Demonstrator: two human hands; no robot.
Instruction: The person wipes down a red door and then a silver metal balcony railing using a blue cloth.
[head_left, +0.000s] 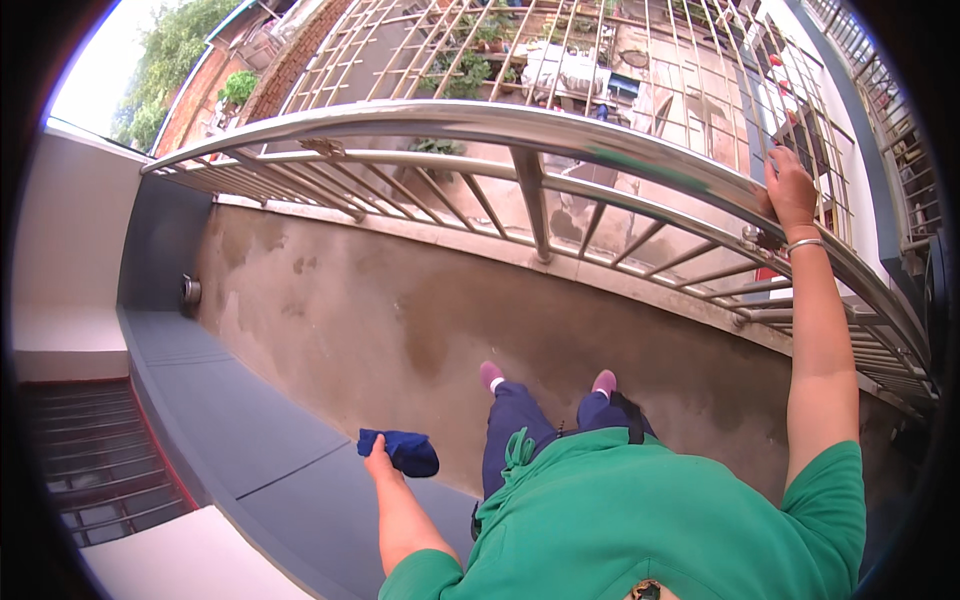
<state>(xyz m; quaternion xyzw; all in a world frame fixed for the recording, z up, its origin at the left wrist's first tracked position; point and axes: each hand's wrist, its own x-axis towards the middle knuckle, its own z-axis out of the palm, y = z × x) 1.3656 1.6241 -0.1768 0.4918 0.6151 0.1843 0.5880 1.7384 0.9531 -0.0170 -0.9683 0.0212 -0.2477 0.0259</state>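
Observation:
My left hand (380, 459) grips a dark blue cloth (409, 451) at one end, out to my left side near the grey lower wall. The rest of the cloth hangs loose from my fingers. At the right, my right hand (790, 182) rests on the shiny metal handrail (480, 120) of the balcony railing, a metal bangle on its wrist. Whether its fingers curl under the rail cannot be seen.
Upright metal bars (531, 202) stand below the handrail. Underfoot is a stained concrete floor (360, 300). A short pipe (191, 289) sticks out at the left corner. A barred window (105, 457) is at lower left. A metal grille (690, 75) lies beyond the railing, above a yard with plants.

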